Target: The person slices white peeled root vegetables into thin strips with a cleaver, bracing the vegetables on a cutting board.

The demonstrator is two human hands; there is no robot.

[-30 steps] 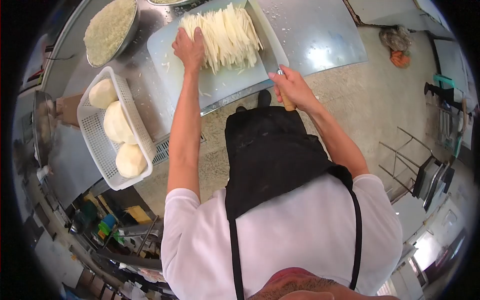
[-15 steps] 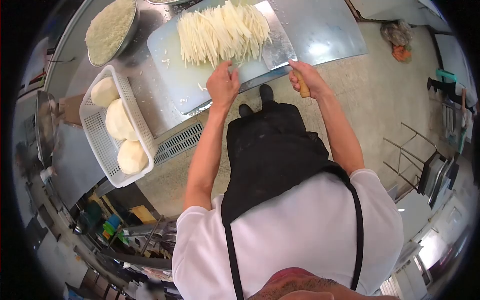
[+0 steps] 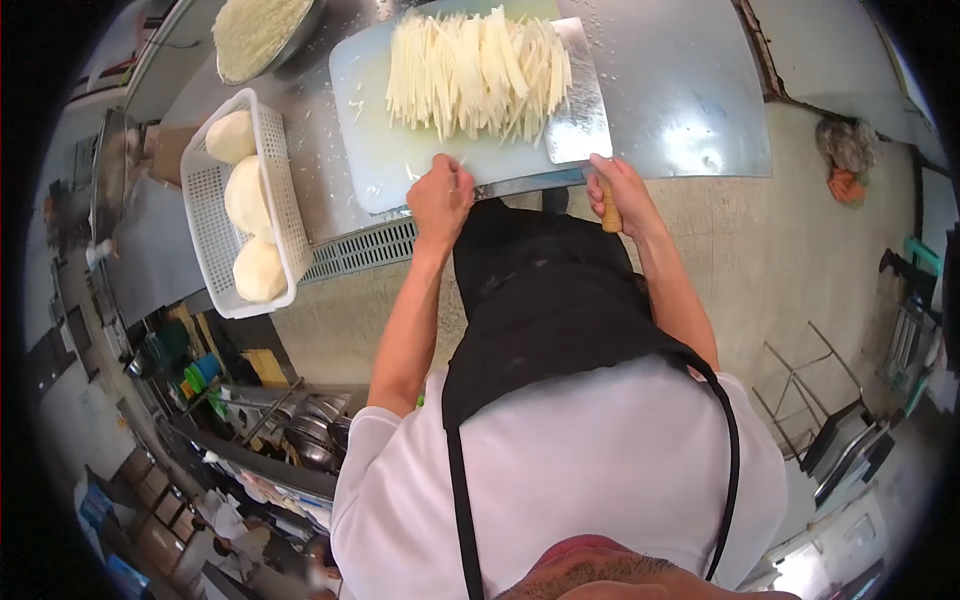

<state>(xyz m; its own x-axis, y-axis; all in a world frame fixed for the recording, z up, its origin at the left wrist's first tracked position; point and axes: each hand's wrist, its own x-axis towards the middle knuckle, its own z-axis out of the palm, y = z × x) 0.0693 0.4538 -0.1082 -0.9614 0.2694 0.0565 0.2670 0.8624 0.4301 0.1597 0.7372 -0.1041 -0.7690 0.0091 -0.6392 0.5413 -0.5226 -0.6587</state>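
A pile of pale cut strips (image 3: 475, 75) lies on a whitish cutting board (image 3: 370, 175). My right hand (image 3: 622, 192) is closed round the wooden handle of a cleaver (image 3: 580, 125). The cleaver's broad blade lies nearly flat at the right end of the pile, over the board's right side. My left hand (image 3: 441, 205) is at the board's near edge, just below the strips, with its fingers curled in. Whatever its fingers may hold is hidden. A few loose bits of strip lie on the board near it.
Left of the board, a white perforated basket (image 3: 205, 240) holds three large peeled pale vegetables (image 3: 248, 195). A metal bowl heaped with pale shreds (image 3: 255, 35) stands behind it on the steel table (image 3: 690, 110). A floor drain grate (image 3: 365, 250) runs below the table's edge.
The view has turned, so the table sits further right in it. My left hand's fingers have curled in from a more extended pose. My right hand still holds the cleaver beside the strips.
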